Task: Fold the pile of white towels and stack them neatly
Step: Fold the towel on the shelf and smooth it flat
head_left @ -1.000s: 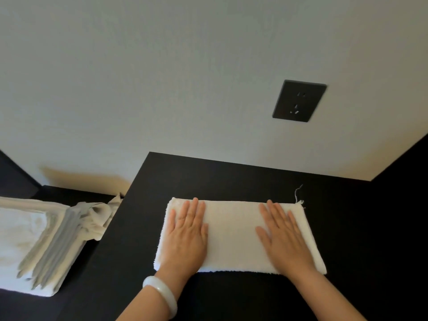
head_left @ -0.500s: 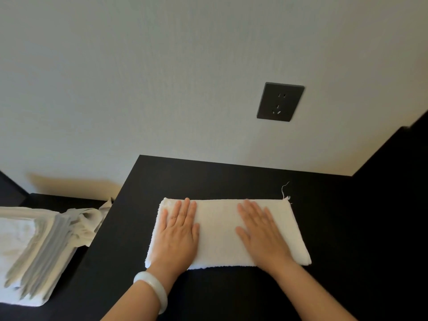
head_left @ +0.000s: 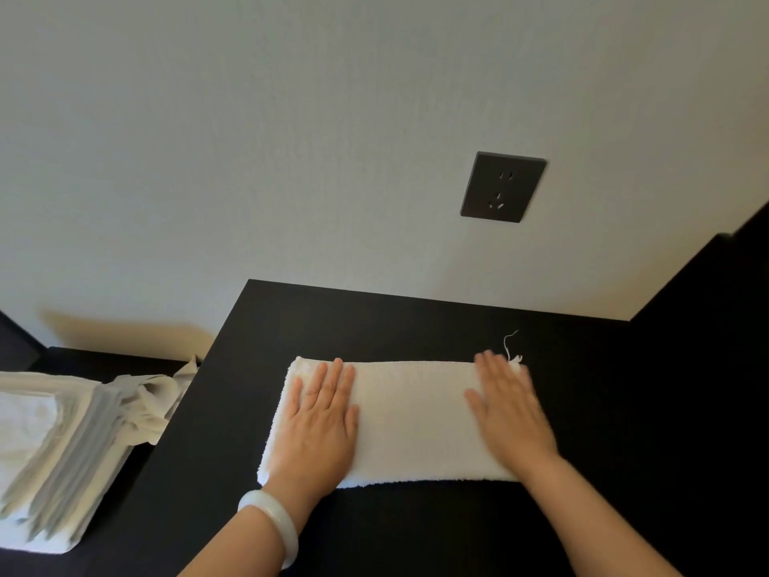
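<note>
Two flat palms are all I have on the work. My left hand point(head_left: 320, 414) rests on the left end of the folded white terry towel point(head_left: 412, 418), and my right hand point(head_left: 509, 410) on its right end. The fingers point(head_left: 338, 383) lie straight and close together, pressing down and gripping nothing. The right hand is blurred, but it reads as flat too. The towel lies as a long band in the middle of the matte black surface point(head_left: 374, 322), its long sides parallel to the far edge and apart from both the far and left edges.

I judge it light, soft and thick, with no stiffness of its own. Lifted at one point, it would sag and fall open, and the nap should drag on the surface, not slide. For another fold I would pinch the two corners of one short end and carry them over together. The loose white thread point(head_left: 508, 345) at the far right corner could snag a fingertip.

Beyond the left edge, on a lower dark ledge, sits the stack of folded white towels point(head_left: 50, 447), with a crumpled white cloth point(head_left: 154, 397) between it and that edge. That step down and the cloth are what I judge to stand in the way of a move to the stack. The pale smooth bangle point(head_left: 270, 522) on my left wrist might catch the pile. A dark square wall socket point(head_left: 502, 187) sits on the pale wall above the far edge, out of reach of the work.
</note>
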